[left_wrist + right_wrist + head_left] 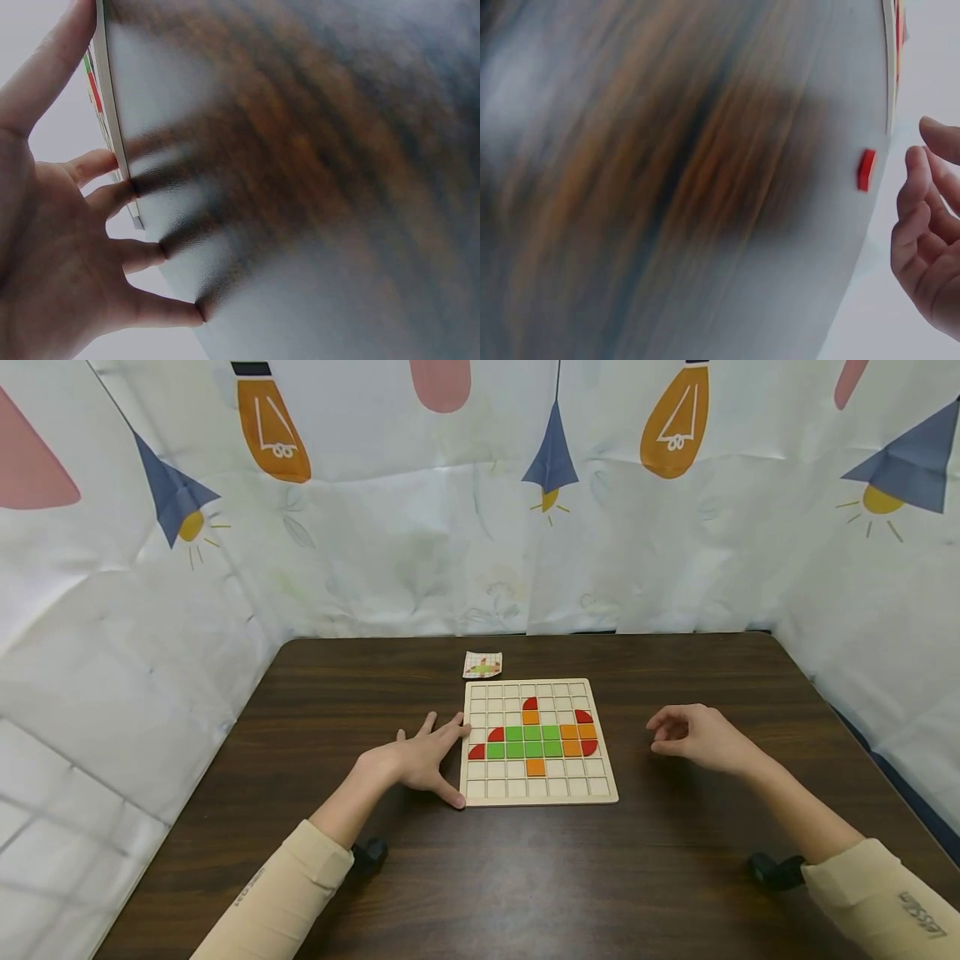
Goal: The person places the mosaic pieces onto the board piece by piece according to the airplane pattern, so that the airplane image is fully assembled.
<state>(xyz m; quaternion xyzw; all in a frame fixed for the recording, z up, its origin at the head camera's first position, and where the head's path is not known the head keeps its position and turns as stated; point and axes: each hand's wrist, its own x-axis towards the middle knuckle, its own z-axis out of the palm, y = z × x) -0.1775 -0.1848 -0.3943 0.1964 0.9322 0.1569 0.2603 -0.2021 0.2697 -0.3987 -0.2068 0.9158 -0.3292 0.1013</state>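
Observation:
A pale wooden grid board (pixel 558 789) lies on the dark table. Set in its cells are several green squares (pixel 532 741), several orange squares (pixel 536 767) and several red quarter-round pieces (pixel 589 747). My left hand (pixel 416 760) spreads its fingers by the board's left edge, with thumb and forefinger touching that edge. To the right of the board, my right hand (pixel 693 737) hovers with loosely bent fingers and nothing between thumb and fingertips. In the right wrist view a loose red piece (pixel 866 170) lies on the table near those fingertips; the head view does not show it.
A small card (pixel 482 665) with a coloured grid picture lies just behind the board. The brown table (pixel 360 693) meets a patterned white cloth (pixel 420 560) at its back. A dark wrist camera (pixel 369 856) sits under the left sleeve, another (pixel 776 871) under the right.

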